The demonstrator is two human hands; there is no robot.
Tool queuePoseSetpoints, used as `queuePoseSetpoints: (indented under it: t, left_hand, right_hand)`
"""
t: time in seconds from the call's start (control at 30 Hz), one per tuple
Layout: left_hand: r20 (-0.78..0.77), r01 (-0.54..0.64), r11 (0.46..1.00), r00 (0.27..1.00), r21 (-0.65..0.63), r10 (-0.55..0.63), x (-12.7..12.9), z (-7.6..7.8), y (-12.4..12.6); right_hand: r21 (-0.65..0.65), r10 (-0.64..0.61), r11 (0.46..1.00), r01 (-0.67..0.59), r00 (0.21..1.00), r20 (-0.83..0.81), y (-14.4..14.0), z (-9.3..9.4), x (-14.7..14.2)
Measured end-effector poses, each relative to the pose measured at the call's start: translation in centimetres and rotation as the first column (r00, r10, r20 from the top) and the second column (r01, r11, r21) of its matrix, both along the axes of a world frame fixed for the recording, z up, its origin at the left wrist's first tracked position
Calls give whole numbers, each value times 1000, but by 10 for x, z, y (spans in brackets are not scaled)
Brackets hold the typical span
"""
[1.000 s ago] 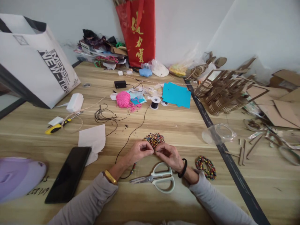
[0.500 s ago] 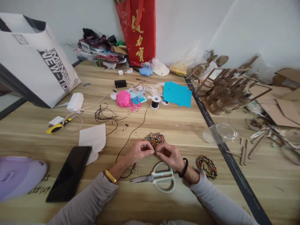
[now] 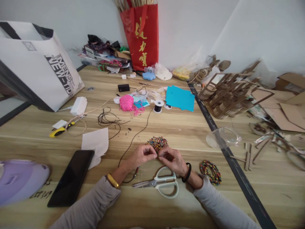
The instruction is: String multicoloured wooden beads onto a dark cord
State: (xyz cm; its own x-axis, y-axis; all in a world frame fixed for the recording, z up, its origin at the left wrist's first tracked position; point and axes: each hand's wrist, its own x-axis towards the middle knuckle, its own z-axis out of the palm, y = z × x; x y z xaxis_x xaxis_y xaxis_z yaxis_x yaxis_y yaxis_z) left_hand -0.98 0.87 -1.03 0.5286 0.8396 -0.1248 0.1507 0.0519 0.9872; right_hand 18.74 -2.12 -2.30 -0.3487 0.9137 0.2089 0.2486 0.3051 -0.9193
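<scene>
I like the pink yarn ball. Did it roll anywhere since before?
No. The pink yarn ball sits just as close to the black thread spool and the blue paper as before; only the camera shifted.

A light wood-grain table [image 3: 186, 127] fills the view, joined along a dark seam [image 3: 214, 127] to a second tabletop [image 3: 274, 178] on the right. Plain white walls [image 3: 190, 28] meet in a corner behind, evenly and softly lit.

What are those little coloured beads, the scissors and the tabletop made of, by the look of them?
Beads: probably painted wood, small, round, matt in many colours. Scissors: grey metal blades, pale smooth handles that look like plastic. Table: light wood grain in even strips, likely a laminate or veneer.
</scene>
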Motion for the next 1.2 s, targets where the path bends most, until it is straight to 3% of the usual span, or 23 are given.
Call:
queuePoseSetpoints:
  t: [1.2]
  left_hand:
    - [-18, 7, 1000, 1000, 20, -6, 0, 5, 0]
  right_hand:
    - [-4, 5, 1000, -5, 1000, 4, -1, 1, 0]
